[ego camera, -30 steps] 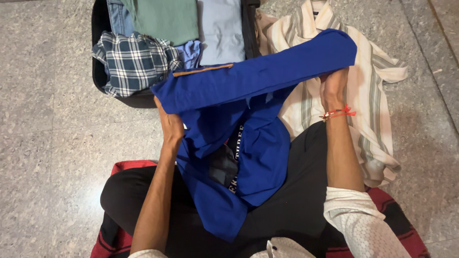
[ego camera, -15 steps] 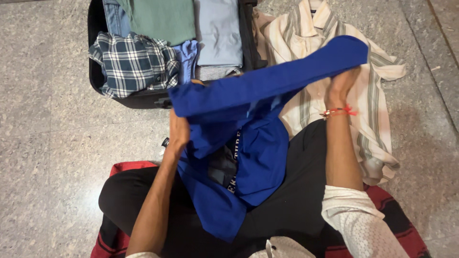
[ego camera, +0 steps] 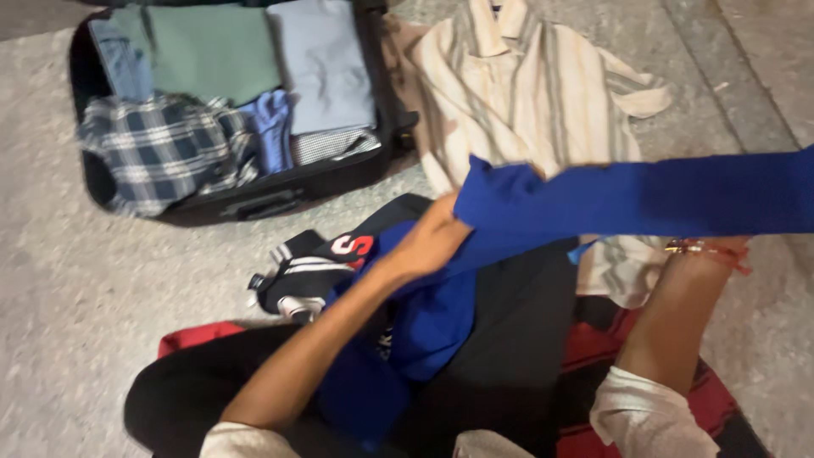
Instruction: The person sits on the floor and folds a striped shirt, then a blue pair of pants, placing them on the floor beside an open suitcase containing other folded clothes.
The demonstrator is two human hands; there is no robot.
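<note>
Blue garment, head view only: one long band of it is stretched taut across the frame from centre out to 3 o'clock, and the rest hangs bunched over the lap at 6 o'clock.

Left hand: fingers clenched on the band's near end, cloth pinched at the fingertips at 1 o'clock of the palm.

Right hand: hidden behind the band. Only the forearm and a red thread bracelet show, so I cannot tell its grip. The cloth lies directly over where those fingers would be.

Step, as I read it: pulling the band straight between both hands, mid-fold. The next move would call for even tension at both ends and the hanging bulk kept off the black-and-white garment at 9 o'clock of the left hand.

Around it:
- open suitcase at 10–11 o'clock, holding a plaid shirt and a folded green piece
- striped shirt spread on the stone floor at 12 o'clock, apart from both hands
</note>
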